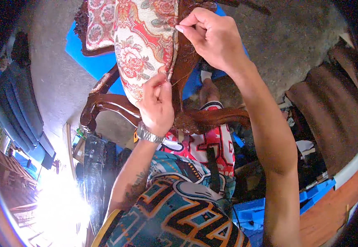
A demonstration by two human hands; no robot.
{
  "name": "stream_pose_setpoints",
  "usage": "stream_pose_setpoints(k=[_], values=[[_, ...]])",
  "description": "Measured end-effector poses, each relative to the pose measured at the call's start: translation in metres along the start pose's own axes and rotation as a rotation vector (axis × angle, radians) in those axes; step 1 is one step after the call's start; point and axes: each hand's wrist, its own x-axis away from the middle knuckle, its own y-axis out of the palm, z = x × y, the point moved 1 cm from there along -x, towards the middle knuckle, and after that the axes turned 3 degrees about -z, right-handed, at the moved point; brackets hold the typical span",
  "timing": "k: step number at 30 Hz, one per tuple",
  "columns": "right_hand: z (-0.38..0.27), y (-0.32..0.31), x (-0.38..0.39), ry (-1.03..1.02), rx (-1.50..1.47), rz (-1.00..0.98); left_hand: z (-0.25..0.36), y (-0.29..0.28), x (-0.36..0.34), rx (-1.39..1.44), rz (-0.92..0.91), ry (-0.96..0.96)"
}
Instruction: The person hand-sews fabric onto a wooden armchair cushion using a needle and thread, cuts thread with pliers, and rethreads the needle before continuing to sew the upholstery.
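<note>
A carved dark wooden chair (119, 100) holds a padded panel of floral upholstery (131, 61), cream with red roses. A narrow cord-like trim (173, 57) runs along the panel's right edge, beside the wooden frame (187, 57). At the trim's lower end, my left hand (157, 103) is closed, thumb and fingers pinched on it. A thin strand (181, 80) shows just right of that thumb. Higher up, my right hand (218, 39) is closed in a pinch, fingertips against the panel's edge; anything between them is too small to make out.
A second floral padded part (100, 24) lies at the upper left. Blue sheeting (92, 66) is under the chair on the concrete floor (59, 70). Dark folded material (16, 111) stands at left, brown cloth (331, 111) at right. Someone's leg (209, 90) shows beside the chair.
</note>
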Motion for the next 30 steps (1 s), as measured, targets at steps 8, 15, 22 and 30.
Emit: stream_pose_setpoints(k=[8, 15, 22, 30], values=[[0.008, 0.004, 0.002, -0.061, -0.051, 0.082, 0.001, 0.002, -0.008, -0.428, -0.162, 0.349], [0.006, 0.002, 0.002, -0.075, -0.038, 0.06, 0.003, -0.003, -0.009, -0.323, -0.193, 0.298], [0.006, 0.007, 0.001, -0.126, -0.024, 0.054, -0.004, -0.005, -0.01, -0.301, -0.153, 0.364], [0.006, 0.002, 0.003, -0.116, -0.057, 0.04, -0.005, -0.001, -0.01, -0.283, -0.142, 0.369]])
